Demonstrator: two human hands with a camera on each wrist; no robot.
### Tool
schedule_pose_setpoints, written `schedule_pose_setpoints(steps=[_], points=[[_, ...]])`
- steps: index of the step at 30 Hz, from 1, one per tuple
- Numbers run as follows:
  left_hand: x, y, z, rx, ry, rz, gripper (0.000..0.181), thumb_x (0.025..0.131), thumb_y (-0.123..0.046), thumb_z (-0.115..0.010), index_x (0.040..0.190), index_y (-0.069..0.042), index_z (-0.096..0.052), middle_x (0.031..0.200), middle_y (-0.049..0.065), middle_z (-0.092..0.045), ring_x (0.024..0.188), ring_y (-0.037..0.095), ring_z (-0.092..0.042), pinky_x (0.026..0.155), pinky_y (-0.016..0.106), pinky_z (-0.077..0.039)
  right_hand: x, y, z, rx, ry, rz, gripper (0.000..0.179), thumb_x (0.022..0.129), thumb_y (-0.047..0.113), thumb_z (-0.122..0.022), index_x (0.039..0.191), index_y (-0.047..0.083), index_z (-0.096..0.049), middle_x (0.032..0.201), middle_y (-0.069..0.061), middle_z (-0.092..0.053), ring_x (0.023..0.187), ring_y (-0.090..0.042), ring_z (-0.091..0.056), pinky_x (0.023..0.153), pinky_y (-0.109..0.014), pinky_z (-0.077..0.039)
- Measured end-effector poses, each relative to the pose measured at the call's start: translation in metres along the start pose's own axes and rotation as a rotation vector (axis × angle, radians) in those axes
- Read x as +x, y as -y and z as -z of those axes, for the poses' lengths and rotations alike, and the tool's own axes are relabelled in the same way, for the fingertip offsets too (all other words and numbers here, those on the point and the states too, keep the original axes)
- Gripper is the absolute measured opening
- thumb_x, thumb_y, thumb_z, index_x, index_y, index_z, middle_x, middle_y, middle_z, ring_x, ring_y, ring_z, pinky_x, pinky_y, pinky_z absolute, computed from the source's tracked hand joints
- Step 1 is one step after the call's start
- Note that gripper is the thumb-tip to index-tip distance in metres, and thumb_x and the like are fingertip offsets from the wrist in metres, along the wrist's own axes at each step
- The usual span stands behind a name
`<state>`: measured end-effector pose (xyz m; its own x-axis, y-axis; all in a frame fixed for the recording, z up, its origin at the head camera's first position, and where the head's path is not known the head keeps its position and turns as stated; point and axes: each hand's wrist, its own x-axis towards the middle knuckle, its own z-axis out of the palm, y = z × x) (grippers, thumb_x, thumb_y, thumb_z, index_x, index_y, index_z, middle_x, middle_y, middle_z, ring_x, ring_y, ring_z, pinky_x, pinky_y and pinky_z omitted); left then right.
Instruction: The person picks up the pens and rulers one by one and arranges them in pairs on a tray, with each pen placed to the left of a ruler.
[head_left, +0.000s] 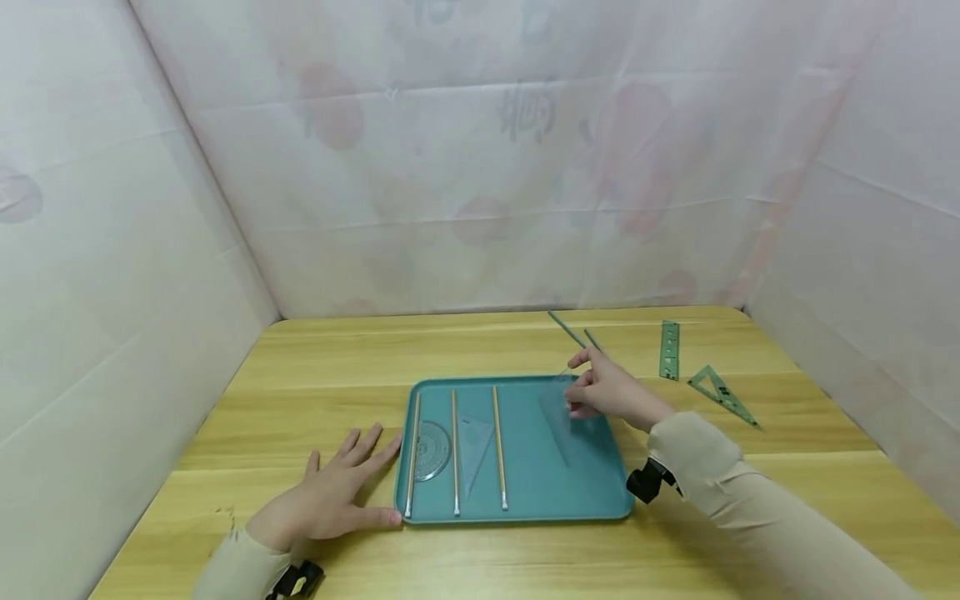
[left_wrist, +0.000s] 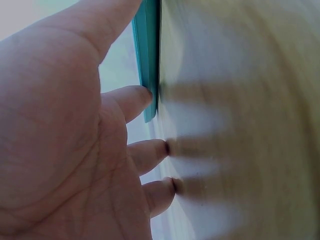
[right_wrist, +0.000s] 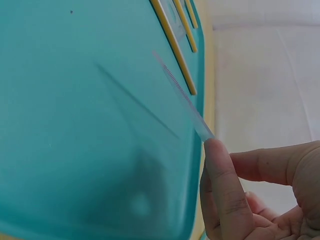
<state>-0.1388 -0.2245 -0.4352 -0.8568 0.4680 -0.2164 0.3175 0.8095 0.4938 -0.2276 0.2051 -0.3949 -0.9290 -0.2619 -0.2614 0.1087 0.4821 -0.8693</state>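
Note:
My right hand pinches a clear plastic set square with a marked edge and holds it over the right half of the teal tray. Its shadow falls on the tray floor in the right wrist view. Fingers spread, my left hand rests at the tray's left edge, thumb and index fingertip right at the rim. Inside the tray lie three thin wooden sticks with pale tips, a left one, a middle one and a right one. A clear protractor and another clear set square lie among them.
Right of the tray, on the wooden table, lie a green ruler and a green set square. Two thin green sticks lie behind the tray, partly hidden by my right hand. Pale fabric walls enclose the table.

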Motion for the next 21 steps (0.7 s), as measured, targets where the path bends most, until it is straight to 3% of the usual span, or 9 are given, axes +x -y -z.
schedule_pose_setpoints(steps=[21], points=[[0.002,0.002,-0.002,0.001,0.005,0.0,0.107,0.091,-0.07,-0.074,0.173,-0.026,-0.023,0.181,0.018,-0.01,0.164,0.056,-0.007,0.108,0.096,0.001,0.004,0.004,-0.033,0.041,0.045,-0.028,0.057,0.104,0.003,-0.063,0.15,-0.004,-0.03,0.103,-0.019,-0.069,0.081,-0.019,-0.072,0.08,-0.035,-0.066]])
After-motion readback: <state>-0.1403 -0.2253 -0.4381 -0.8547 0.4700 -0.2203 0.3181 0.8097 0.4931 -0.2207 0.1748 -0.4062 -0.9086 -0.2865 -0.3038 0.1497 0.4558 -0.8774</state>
